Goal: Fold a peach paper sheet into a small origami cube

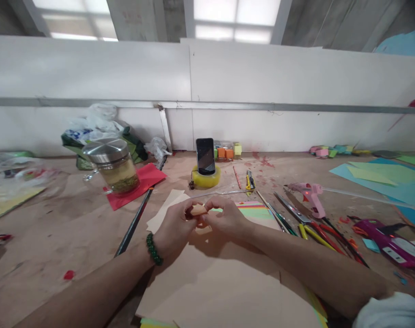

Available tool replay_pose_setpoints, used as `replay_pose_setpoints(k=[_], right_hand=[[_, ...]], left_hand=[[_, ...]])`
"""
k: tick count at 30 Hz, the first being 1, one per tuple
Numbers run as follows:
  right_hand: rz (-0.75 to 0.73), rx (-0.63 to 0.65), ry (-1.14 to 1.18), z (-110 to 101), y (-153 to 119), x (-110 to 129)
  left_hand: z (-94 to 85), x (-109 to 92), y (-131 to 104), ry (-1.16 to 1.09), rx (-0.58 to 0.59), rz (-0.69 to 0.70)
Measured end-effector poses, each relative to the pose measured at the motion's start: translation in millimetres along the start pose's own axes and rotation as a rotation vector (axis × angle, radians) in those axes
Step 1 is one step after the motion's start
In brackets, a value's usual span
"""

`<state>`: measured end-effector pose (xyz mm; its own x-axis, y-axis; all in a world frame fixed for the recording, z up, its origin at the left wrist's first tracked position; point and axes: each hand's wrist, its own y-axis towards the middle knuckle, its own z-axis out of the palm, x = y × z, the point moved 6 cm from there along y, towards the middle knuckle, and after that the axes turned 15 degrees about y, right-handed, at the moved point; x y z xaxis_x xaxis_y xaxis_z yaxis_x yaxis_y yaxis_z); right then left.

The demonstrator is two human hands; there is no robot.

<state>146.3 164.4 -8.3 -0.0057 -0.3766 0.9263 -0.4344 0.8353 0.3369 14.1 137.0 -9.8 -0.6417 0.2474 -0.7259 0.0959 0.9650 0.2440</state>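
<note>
Both hands meet over a stack of peach paper sheets (221,282) in the middle of the table. My left hand (180,223), with a green bead bracelet (154,249) at the wrist, pinches a small folded piece of peach paper (198,210). From the other side the fingers of my right hand (227,215) are closed on the same piece. Part of the folded paper is hidden behind the fingers. Just beyond the hands, a phone (205,156) stands upright in a yellow tape roll (207,181).
At left, a glass tea mug (116,171) stands on red paper (152,176). To the right lie scissors (296,210), a pink glue gun (309,196), a purple glue gun (388,241) and a yellow utility knife (250,180). Small paper cubes (226,152) sit behind the phone.
</note>
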Motion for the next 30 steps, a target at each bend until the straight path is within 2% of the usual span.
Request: replay_pose_setpoints(k=[3, 7, 12, 17, 21, 24, 30], right_hand=[[0.067, -0.068, -0.065, 0.3, -4.9, -0.6], [0.136, -0.068, -0.095, 1.7, -6.6, -2.6], [0.114, -0.08, -0.116, -1.4, -1.7, -6.4], [-0.061, -0.058, 0.007, -8.0, 3.6, -1.7], [-0.256, -0.048, 0.022, -13.4, 2.2, 7.6], [-0.408, -0.038, 0.029, -14.2, -1.8, 16.7], [-0.64, -0.043, -0.075, -16.2, -11.0, 31.0]], left_hand=[[0.4, -1.5, -2.4, 0.076, -0.012, -0.024], [-1.0, -0.6, -1.8, 0.161, -0.043, -0.044], [-2.0, -1.5, -2.2, 0.145, -0.062, -0.038], [-8.6, -4.6, -3.3, -0.153, -0.051, 0.041], [-9.8, 0.1, -2.4, -0.342, -0.006, 0.02], [-4.9, 0.4, -2.1, -0.395, 0.074, 0.022], [-2.2, -0.7, -3.1, -0.363, 0.09, 0.029]])
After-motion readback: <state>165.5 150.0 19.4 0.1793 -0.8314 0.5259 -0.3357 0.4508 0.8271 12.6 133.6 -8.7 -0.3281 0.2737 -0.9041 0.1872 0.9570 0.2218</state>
